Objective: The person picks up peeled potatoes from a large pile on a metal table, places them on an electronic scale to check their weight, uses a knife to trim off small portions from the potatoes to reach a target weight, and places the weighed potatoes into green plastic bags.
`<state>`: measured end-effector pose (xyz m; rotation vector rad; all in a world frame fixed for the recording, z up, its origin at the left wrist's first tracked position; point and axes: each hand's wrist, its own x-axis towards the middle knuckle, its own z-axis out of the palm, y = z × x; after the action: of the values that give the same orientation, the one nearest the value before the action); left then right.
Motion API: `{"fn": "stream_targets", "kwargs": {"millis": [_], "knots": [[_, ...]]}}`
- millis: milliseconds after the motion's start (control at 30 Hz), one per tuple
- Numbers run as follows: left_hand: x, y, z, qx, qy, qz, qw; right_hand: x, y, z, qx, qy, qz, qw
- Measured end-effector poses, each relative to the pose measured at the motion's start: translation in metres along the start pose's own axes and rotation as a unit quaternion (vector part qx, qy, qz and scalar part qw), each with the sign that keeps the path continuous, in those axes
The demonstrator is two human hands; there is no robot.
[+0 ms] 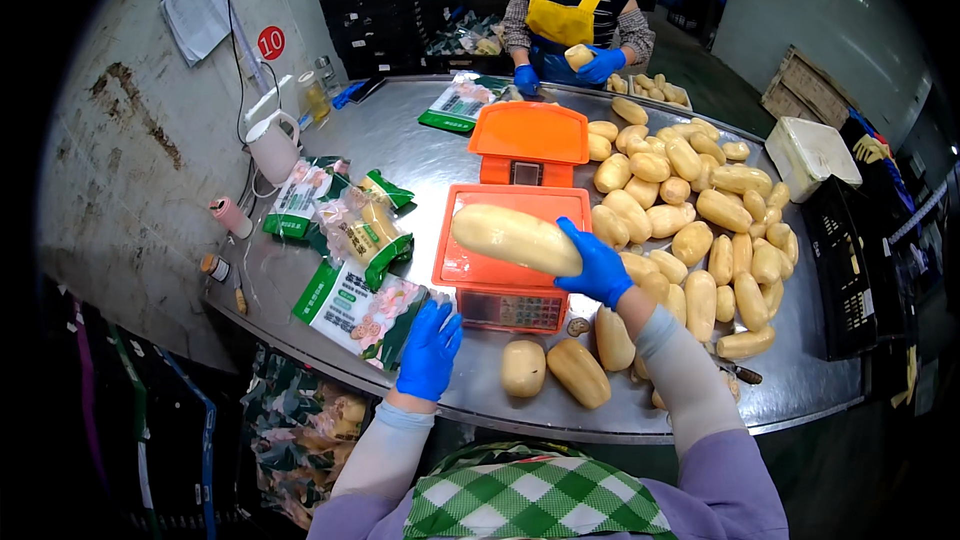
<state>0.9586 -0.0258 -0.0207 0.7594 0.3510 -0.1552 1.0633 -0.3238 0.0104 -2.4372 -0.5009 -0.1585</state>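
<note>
In a blue glove, my right hand (pixel 596 264) grips one end of a long peeled lotus root (pixel 516 240). The root spans the tray of an orange digital scale (pixel 512 313); whether it touches the tray I cannot tell. My left hand (pixel 429 349), also gloved, is beside the corner of a stack of printed plastic bags (pixel 360 315), fingers apart and holding nothing. A filled bag of lotus root (pixel 365 229) lies just beyond that stack. Close to the table's near edge are two short lotus root pieces, one blocky (pixel 523 369) and one longer (pixel 579 373).
A large heap of peeled lotus roots (pixel 682 221) covers the table's right side. Behind my scale stands a second orange scale (pixel 529 136). Across the table a person (pixel 574 22) holds a root piece. A knife (pixel 742 373) lies near right; a pitcher (pixel 274 146) stands left.
</note>
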Motion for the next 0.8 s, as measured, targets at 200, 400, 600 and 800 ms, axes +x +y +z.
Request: {"fn": "stream_targets", "kwargs": {"millis": [200, 400, 600, 800], "knots": [[-0.01, 0.012, -0.08, -0.036, 0.093, 0.018, 0.995, 0.041, 0.032, 0.014, -0.03, -0.093, 0.018, 0.995], [-0.015, 0.016, -0.111, -0.044, 0.147, 0.017, 0.988, 0.048, 0.039, 0.018, -0.056, -0.107, 0.005, 0.993], [-0.008, 0.015, -0.106, 0.039, 0.152, 0.035, 0.987, 0.003, 0.019, 0.001, 0.002, 0.133, -0.027, 0.991], [-0.005, 0.021, -0.107, 0.21, 0.132, 0.078, 0.966, -0.114, 0.038, 0.031, 0.025, 0.203, 0.113, 0.972]]}}
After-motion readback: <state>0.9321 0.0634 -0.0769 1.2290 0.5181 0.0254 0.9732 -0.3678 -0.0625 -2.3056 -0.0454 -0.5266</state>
